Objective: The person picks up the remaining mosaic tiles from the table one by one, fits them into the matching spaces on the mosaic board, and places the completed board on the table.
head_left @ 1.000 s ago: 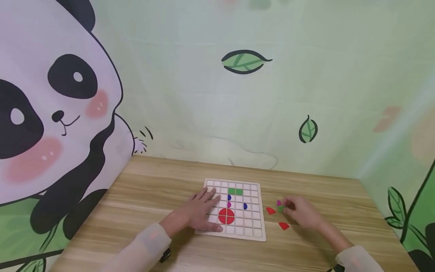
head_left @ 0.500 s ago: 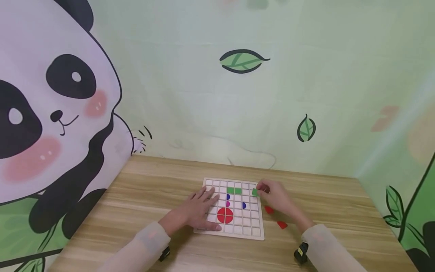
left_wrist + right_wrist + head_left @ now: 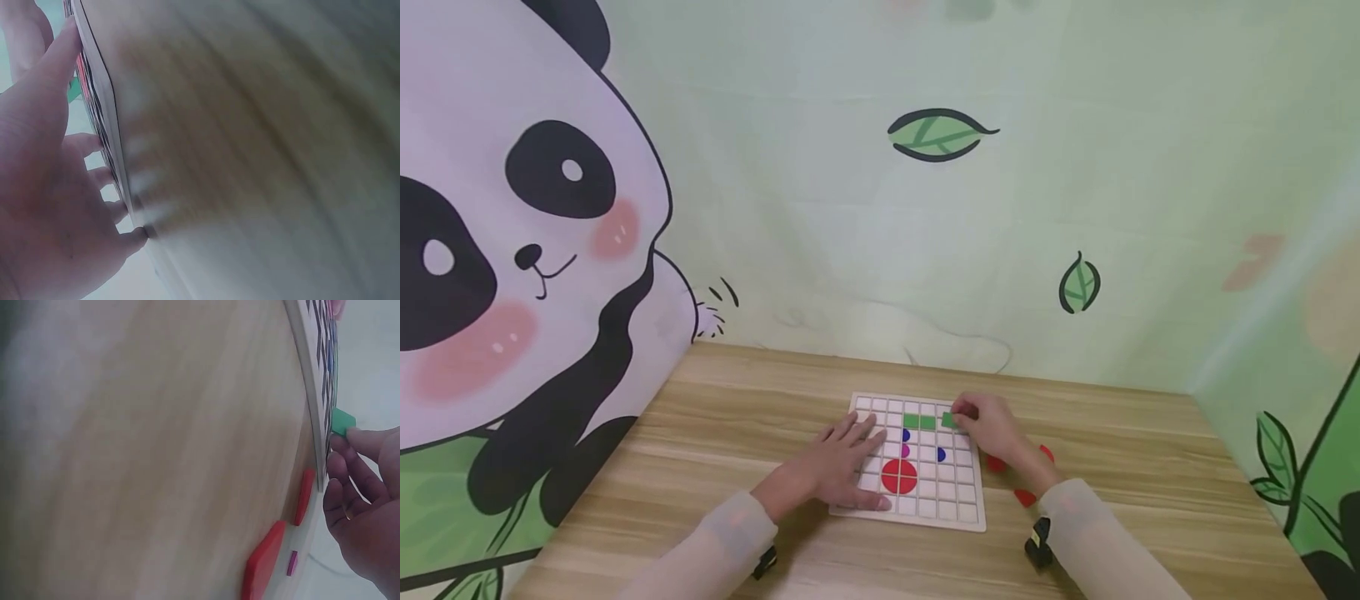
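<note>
A white grid board [image 3: 951,527] lies on the wooden table. My left hand [image 3: 842,467] rests on its left side with fingers spread. My right hand [image 3: 988,423] pinches a green square tile [image 3: 949,420] between thumb and fingertips, close over the board's upper right cells. In the right wrist view the green tile [image 3: 343,420] is tilted, one corner near the board. On the grid sit a pair of green squares [image 3: 919,422], a red circle made of quarter pieces [image 3: 899,477], two blue half-rounds [image 3: 942,454] and a pink half-round [image 3: 906,451].
Right of the board lie loose red pieces [image 3: 1025,497], partly under my right forearm. A small pink piece [image 3: 292,562] lies near them in the right wrist view. Behind the table hangs a printed cloth [image 3: 820,208] with a panda and leaves.
My right hand has picked up the green tile from beside the board, carried it up and left over the board, then slid further left. My left hand has stayed in place.
</note>
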`<state>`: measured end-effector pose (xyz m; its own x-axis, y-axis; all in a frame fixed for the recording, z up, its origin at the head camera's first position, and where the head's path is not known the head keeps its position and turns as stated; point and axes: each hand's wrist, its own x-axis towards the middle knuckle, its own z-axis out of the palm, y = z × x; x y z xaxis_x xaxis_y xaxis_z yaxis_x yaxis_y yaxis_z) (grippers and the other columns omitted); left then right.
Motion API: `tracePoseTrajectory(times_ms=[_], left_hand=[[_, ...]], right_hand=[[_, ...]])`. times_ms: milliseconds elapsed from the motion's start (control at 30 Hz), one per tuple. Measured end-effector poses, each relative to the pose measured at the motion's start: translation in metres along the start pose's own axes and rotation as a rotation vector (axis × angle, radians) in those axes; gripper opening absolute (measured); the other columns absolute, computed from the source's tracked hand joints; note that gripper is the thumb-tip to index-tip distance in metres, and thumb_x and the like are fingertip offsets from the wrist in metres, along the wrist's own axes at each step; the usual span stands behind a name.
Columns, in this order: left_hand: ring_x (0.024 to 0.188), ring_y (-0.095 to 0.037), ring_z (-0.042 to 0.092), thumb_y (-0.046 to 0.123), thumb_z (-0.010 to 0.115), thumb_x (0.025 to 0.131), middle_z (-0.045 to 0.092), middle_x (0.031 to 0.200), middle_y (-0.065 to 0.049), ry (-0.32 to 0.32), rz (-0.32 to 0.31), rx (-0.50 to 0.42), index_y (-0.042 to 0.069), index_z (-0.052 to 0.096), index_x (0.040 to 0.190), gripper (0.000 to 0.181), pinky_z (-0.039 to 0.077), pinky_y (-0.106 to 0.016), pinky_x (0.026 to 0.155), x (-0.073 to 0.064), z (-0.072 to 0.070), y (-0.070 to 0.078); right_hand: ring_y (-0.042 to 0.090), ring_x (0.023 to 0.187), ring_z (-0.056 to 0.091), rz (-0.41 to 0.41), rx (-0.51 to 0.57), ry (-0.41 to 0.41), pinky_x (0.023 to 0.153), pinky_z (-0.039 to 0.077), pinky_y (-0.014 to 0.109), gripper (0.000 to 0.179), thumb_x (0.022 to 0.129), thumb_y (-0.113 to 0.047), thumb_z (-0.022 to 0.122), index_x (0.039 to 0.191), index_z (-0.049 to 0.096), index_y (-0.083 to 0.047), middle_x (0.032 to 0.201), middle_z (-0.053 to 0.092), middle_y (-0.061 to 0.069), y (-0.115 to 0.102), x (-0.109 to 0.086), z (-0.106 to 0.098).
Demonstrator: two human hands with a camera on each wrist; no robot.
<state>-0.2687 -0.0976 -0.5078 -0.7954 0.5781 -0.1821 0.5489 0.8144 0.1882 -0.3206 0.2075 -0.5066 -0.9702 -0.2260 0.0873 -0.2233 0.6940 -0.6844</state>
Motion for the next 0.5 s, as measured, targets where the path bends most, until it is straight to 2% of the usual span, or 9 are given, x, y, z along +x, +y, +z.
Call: tracePoseTrajectory(times_ms=[267, 500], left_hand=[[0.163, -0.039, 0.003, 0.086, 0.059, 0.086, 0.008, 0.179, -0.009, -0.005, -0.002, -0.013, 0.02, 0.023, 0.171, 0.113, 0.016, -0.064, 0.127, 0.0, -0.0009, 0.0021], [0.163, -0.04, 0.003, 0.086, 0.058, 0.086, 0.008, 0.178, -0.009, -0.006, -0.005, -0.01, 0.019, 0.023, 0.171, 0.114, 0.017, -0.064, 0.127, -0.0011, -0.0019, 0.0019]], right_hand=[[0.018, 0.089, 0.06, -0.014, -0.023, -0.038, 0.081, 0.053, 0.035, 0.008, 0.098, -0.008, 0.075, 0.101, 0.077, -0.015, 0.093, 0.069, -0.003, 0.0012, 0.0048, 0.0018], [0.02, 0.091, 0.059, 0.003, -0.02, -0.032, 0.083, 0.053, 0.036, 0.008, 0.098, -0.007, 0.075, 0.099, 0.078, -0.014, 0.097, 0.067, 0.0, 0.0015, 0.0059, 0.0053]])
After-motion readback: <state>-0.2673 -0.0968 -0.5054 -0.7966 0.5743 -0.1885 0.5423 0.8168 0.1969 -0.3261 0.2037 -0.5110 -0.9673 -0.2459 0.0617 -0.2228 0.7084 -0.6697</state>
